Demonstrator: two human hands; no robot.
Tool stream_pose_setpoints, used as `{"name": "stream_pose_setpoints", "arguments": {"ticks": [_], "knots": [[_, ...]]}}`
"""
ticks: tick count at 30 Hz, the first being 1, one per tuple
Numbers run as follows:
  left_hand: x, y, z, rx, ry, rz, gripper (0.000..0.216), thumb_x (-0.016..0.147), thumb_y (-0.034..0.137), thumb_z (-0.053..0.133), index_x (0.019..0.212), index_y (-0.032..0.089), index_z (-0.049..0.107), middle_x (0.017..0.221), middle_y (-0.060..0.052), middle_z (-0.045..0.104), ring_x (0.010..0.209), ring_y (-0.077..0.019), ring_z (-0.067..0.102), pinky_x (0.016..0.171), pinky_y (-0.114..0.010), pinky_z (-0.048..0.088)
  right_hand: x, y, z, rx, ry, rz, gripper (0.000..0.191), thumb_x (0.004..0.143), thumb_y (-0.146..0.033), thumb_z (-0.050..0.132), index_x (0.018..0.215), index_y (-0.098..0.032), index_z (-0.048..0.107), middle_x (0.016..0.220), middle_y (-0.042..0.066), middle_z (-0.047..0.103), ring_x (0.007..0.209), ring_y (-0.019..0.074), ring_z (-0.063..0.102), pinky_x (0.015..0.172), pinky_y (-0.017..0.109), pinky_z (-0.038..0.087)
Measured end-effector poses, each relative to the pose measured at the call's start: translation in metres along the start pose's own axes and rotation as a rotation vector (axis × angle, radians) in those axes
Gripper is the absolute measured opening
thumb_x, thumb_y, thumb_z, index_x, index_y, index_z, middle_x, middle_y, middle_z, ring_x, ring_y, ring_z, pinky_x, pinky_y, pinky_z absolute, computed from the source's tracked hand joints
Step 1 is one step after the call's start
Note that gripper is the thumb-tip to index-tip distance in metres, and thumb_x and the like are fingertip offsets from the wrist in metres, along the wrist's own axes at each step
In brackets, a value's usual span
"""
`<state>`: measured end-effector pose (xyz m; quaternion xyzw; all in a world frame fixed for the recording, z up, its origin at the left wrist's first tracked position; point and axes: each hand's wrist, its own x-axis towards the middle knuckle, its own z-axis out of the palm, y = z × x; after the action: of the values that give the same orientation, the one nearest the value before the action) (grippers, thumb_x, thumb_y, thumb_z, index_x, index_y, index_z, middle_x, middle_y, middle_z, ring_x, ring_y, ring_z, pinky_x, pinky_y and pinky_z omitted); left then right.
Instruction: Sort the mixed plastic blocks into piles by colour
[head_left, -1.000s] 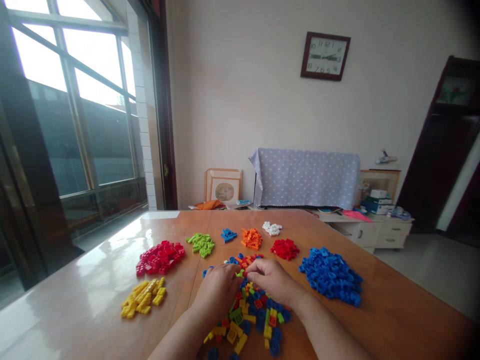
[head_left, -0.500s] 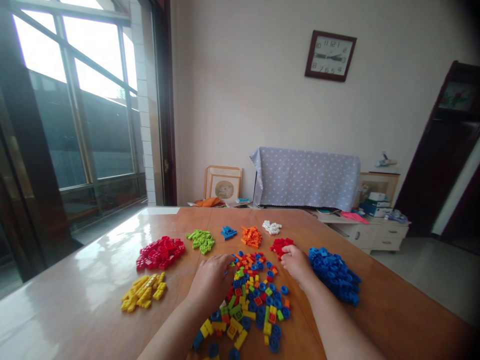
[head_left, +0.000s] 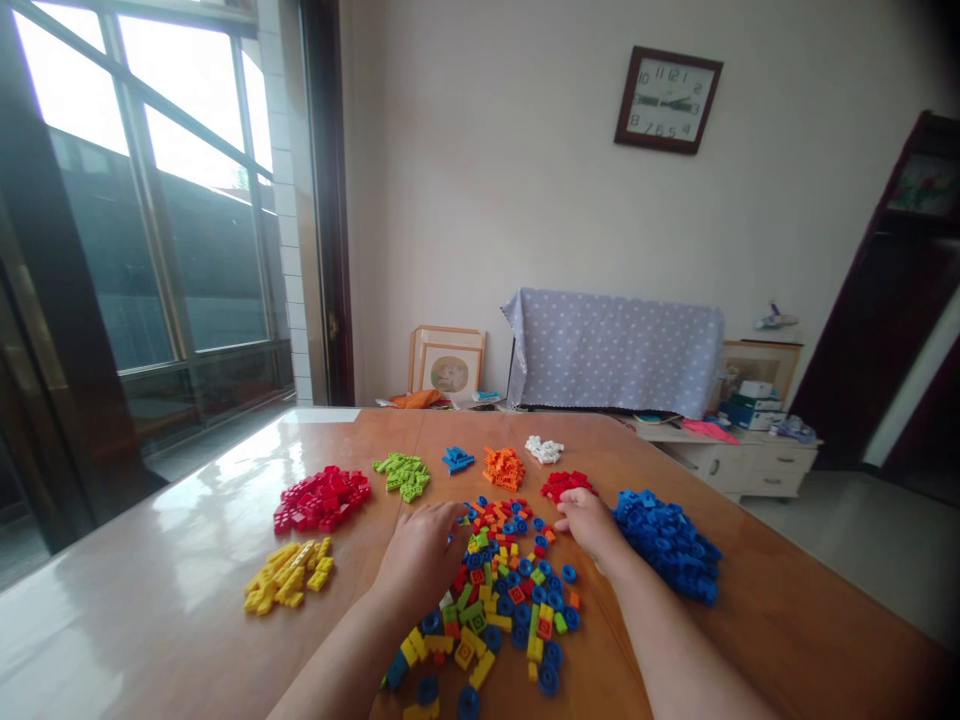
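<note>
A mixed pile of small toy building bricks point(head_left: 499, 585) in several colours, with blue round pieces among them, lies on the table between my hands. My left hand point(head_left: 424, 550) is over the pile's left edge, back of the hand up; its fingertips are mostly hidden. Just in front of the small red brick heap point(head_left: 566, 486), my right hand point(head_left: 591, 525) has its fingers bent and slightly apart, with nothing visible in them. To its right sits a large heap of blue pieces point(head_left: 667, 545).
Sorted heaps ring the mixed pile on the wooden table point(head_left: 180, 620): yellow bricks point(head_left: 289, 575), dark pink-red bricks point(head_left: 322, 498), green bricks point(head_left: 403, 475), blue bricks point(head_left: 457, 459), orange bricks point(head_left: 503, 467) and white bricks point(head_left: 544, 449). Behind the table stands a low white cabinet point(head_left: 765, 470).
My right hand has drawn back slightly from the small red heap, where its fingers were touching the bricks. My left hand stays at the mixed pile. The camera view has tilted a little.
</note>
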<state>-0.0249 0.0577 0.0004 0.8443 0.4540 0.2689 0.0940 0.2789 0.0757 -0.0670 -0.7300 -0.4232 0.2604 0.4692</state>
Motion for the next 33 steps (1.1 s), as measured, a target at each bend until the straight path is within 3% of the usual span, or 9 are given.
{"name": "stream_pose_setpoints", "arguments": {"ticks": [4,9,13,19,26,33], "knots": [[0.0,0.0,0.001,0.0,-0.012,-0.002,0.027,0.095,0.035,0.049,0.111,0.025,0.067,0.104,-0.004,0.073,0.1,-0.0216,0.065,0.083,-0.029,0.043,0.0,0.0,0.0,0.003,-0.002,-0.002,0.032,0.081,-0.027,0.049,0.11,-0.015,0.06,0.113,0.01,0.068,0.07,0.0155,0.072,0.07,0.027,0.053],[-0.001,0.003,-0.003,0.016,-0.03,-0.014,0.028,0.095,0.037,0.048,0.111,0.025,0.068,0.105,-0.005,0.073,0.102,-0.0216,0.064,0.085,-0.028,0.042,-0.006,-0.008,-0.001,-0.032,-0.001,-0.044,0.03,0.077,-0.024,0.052,0.103,-0.016,0.063,0.096,0.007,0.071,0.071,0.0167,0.068,0.068,0.027,0.051],[-0.001,0.002,-0.005,0.059,-0.049,-0.05,0.028,0.094,0.036,0.048,0.111,0.026,0.067,0.106,-0.005,0.073,0.102,-0.0217,0.064,0.083,-0.028,0.041,-0.016,-0.014,0.002,-0.166,-0.037,-0.24,0.027,0.077,-0.024,0.051,0.098,-0.018,0.069,0.086,0.004,0.071,0.078,0.0185,0.066,0.072,0.028,0.048],[0.001,-0.004,-0.008,0.149,-0.064,-0.153,0.027,0.094,0.032,0.044,0.104,0.028,0.068,0.102,-0.004,0.073,0.098,-0.021,0.065,0.076,-0.028,0.039,-0.033,-0.023,0.013,-0.408,-0.136,-0.469,0.024,0.081,-0.029,0.056,0.096,-0.023,0.074,0.094,0.004,0.07,0.087,0.0181,0.064,0.077,0.027,0.045],[0.001,-0.006,-0.003,0.133,-0.08,-0.154,0.026,0.092,0.034,0.046,0.107,0.028,0.066,0.105,-0.003,0.073,0.098,-0.0208,0.065,0.073,-0.027,0.038,-0.046,-0.033,0.017,-0.569,-0.13,-0.472,0.021,0.081,-0.037,0.064,0.095,-0.026,0.075,0.087,0.003,0.065,0.077,0.0158,0.06,0.07,0.025,0.04],[0.002,-0.008,0.0,0.122,-0.077,-0.113,0.025,0.093,0.036,0.045,0.103,0.028,0.066,0.101,-0.002,0.074,0.093,-0.0196,0.065,0.07,-0.026,0.038,-0.039,-0.031,0.015,-0.564,-0.096,-0.444,0.01,0.078,-0.026,0.062,0.072,-0.021,0.068,0.078,0.002,0.066,0.073,0.0142,0.058,0.067,0.023,0.037]]}}
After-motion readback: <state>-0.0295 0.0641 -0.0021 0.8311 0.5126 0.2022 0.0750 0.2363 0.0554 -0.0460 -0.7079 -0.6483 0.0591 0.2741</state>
